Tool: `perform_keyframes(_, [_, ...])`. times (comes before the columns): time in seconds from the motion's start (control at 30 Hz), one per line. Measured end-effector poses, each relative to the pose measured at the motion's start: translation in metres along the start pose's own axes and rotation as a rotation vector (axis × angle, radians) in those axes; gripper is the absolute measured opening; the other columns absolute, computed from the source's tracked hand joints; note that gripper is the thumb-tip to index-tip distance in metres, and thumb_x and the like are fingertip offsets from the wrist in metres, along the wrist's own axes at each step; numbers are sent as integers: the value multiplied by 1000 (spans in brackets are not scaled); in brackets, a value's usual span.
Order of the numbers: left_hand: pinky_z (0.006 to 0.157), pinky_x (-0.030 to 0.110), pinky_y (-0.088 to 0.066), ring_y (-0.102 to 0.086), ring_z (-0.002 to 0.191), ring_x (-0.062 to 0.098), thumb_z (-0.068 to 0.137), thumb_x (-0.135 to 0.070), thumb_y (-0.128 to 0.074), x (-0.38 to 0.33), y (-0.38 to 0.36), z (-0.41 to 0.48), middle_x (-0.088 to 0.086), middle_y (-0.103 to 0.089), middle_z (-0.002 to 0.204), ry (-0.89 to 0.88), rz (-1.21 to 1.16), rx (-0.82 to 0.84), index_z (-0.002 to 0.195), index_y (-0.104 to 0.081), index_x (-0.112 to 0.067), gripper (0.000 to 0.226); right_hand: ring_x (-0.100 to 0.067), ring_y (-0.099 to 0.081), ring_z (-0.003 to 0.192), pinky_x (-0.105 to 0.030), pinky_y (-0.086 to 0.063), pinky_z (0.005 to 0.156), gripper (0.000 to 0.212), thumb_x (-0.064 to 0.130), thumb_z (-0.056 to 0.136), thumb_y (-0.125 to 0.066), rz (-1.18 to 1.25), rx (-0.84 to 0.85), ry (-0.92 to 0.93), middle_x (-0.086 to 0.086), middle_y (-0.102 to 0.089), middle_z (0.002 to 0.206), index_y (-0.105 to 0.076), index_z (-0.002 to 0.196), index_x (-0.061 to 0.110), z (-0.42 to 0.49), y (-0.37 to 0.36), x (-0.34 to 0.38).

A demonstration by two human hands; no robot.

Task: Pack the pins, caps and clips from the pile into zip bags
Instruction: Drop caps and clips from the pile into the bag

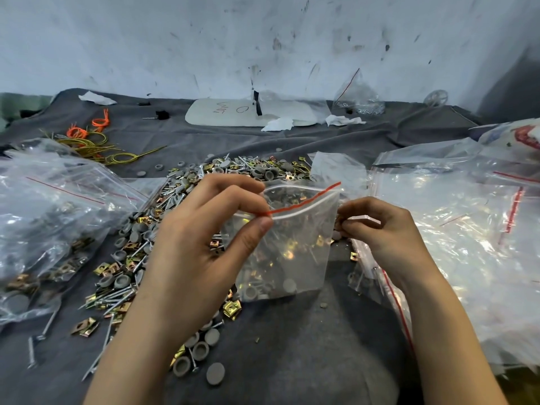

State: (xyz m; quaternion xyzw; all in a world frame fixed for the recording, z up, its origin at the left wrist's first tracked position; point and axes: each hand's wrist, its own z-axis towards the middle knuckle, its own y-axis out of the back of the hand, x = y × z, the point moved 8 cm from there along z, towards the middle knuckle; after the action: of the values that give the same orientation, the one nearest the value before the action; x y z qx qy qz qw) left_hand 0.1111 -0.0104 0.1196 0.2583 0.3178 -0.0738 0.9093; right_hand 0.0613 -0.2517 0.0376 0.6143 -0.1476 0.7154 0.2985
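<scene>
A stained white wall (pixel 263 39) stood well beyond both hands. The table (pixel 306 346), under a grey cloth, ran beneath them and out to every side. To the right of the right hand (pixel 380 232) lay a loose heap of empty bags (pixel 467 229) with red zip strips, its near edge just beside that wrist. To the left of the left hand (pixel 198 258) lay full bags (pixel 52 229), with caps and clips showing through the plastic.

The pile (pixel 131 258) of pins, grey caps and brass-coloured clips spread under and behind the left hand and reached past its forearm toward the person.

The left hand was held above the pile, its thumb and forefinger pinching the top edge of a small clear bag (pixel 292 252) at the red strip, and the other fingers lay loosely bent behind it. The bag hung upright between the two hands with its mouth parted. Whether the caps and clips seen through it were inside it or behind it could not be told.

The right hand had its fingers curled, with the fingertips pinched on a brownish piece (pixel 338 225) right at the bag's right edge. What the piece was could not be made out.

Far beyond the hands lay a white board (pixel 222 115) with a tissue (pixel 277 124) at its near edge. Orange and yellow ties (pixel 96 135) lay far beyond the left hand.
</scene>
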Motion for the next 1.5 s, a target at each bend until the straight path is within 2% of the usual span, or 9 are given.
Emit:
perform_keyframes(0.3, [86,35,-51,-61,113,11,90,-34,-58,1,-1,0,-7,-62,114,7,5,1,90,-66,-22,14,-11,-69,78,-20,-54,77,36,-17,78,-62,48,44,98,4,-73,79,-68,88,16,-4,-5,15])
perform_keyframes(0.53, [90,37,-53,-61,114,13,90,-32,-59,-5,-3,-1,-5,-62,115,-17,6,15,90,-66,-21,13,-11,-67,82,-19,-51,80,26,2,67,-71,489,107,293,1,-73,81,-73,84,21,-23,-3,76])
perform_keyframes(0.7, [89,39,-53,-62,113,16,91,-28,-59,-9,-8,-1,1,-62,115,-63,-3,47,91,-66,-18,12,-11,-68,88,-18,-49,82,26,-4,80,-67,79,53,626,5,-72,91,-67,92,20,-58,-18,135])
perform_keyframes(0.93, [90,38,-53,-62,113,15,91,-27,-60,-9,-7,-2,1,-62,115,-70,-11,38,91,-66,-17,12,-10,-66,104,-28,-49,89,32,8,84,-68,-206,31,661,13,-70,102,-62,109,27,-67,-34,140])
perform_keyframes(1.07, [89,42,-53,-62,113,16,91,-29,-60,-4,-2,-2,-3,-63,115,-44,-17,-6,90,-67,-20,12,-11,-69,93,-19,-50,79,22,10,88,-63,-2,-121,579,5,-73,93,-65,102,27,-51,-8,125])
perform_keyframes(1.17, [88,49,-54,-63,112,18,91,-32,-60,1,4,-2,-7,-63,114,-22,-30,-61,92,-66,-26,8,-8,-69,81,-15,-50,69,31,-1,89,-60,-32,-168,328,5,-71,81,-66,89,30,-24,-6,76])
perform_keyframes(1.3, [85,54,-54,-64,109,20,91,-37,-60,9,18,-1,-14,-62,114,-1,-12,-152,92,-61,-32,5,-2,-63,67,-18,-48,65,29,-3,84,-65,-347,35,35,8,-68,74,-69,77,25,-5,-39,7])
perform_keyframes(1.4, [85,55,-54,-66,106,22,91,-37,-60,12,24,-2,-13,-62,115,-4,-10,-191,88,-60,-36,3,-14,-65,82,-22,-50,71,7,16,80,-76,-468,194,-53,3,-71,86,-73,86,19,-7,-64,-14])
perform_keyframes(1.5, [86,53,-55,-65,107,21,91,-36,-60,11,24,-2,-12,-61,115,-15,12,-185,98,-61,-40,8,-22,-59,91,-36,-47,82,22,28,76,-79,-657,276,-5,-4,-63,98,-72,91,13,-10,-78,-18])
